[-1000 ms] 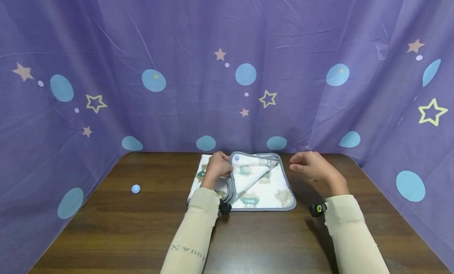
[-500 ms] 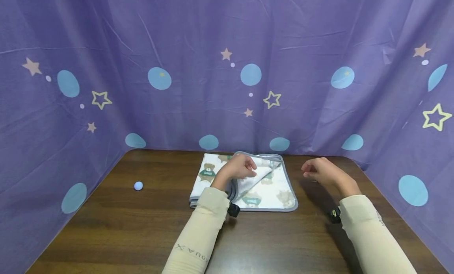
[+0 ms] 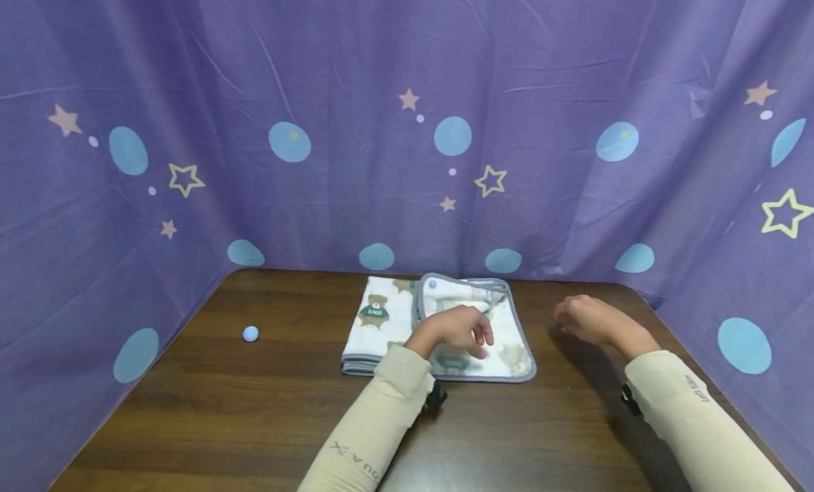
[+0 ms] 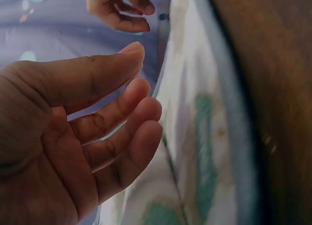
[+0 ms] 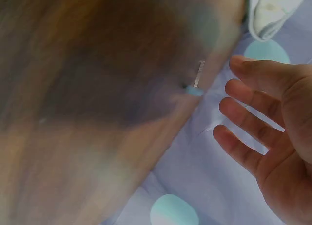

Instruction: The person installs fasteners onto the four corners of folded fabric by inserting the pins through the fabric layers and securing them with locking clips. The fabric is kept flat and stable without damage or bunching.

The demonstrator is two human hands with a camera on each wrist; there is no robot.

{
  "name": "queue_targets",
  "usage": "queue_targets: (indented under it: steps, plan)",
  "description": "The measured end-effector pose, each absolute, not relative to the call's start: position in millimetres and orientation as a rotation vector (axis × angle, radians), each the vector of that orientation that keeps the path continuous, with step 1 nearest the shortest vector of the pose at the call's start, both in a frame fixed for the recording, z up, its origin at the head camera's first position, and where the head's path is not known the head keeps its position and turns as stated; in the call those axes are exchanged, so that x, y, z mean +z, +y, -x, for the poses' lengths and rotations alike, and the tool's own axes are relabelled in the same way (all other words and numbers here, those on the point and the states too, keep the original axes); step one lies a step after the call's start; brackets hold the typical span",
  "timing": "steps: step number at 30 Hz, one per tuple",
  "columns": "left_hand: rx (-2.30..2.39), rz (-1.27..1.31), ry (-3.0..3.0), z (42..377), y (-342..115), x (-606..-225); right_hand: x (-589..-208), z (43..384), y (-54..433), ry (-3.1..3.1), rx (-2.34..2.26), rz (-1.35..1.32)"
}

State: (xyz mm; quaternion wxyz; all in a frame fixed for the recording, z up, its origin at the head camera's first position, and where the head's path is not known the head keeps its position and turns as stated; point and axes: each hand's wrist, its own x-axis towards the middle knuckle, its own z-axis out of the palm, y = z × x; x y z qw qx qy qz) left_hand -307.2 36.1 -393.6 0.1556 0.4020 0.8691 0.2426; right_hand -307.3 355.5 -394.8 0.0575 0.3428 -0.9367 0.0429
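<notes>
Has moved left hand, over bear-print blanket, toward near edge of wooden table, right hand toward right edge; holds both relaxed, empty, facing purple starry curtain.

The left sleeve was pale cream, and its wide cuff stopped just behind the left hand. Farther back from that hand, big dark letters ran along it. The right sleeve was cream too, with small dark writing behind the right hand. Little black gadgets peeked out behind both hands.
</notes>
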Motion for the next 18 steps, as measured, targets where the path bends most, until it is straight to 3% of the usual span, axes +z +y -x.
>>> queue_targets:
  steps: [18]
  plan:
    - [0.339,-1.123,2.57,289.9,62.1,-408.0,-405.7,312.7,368.0,-2.874,0.09,-1.029]
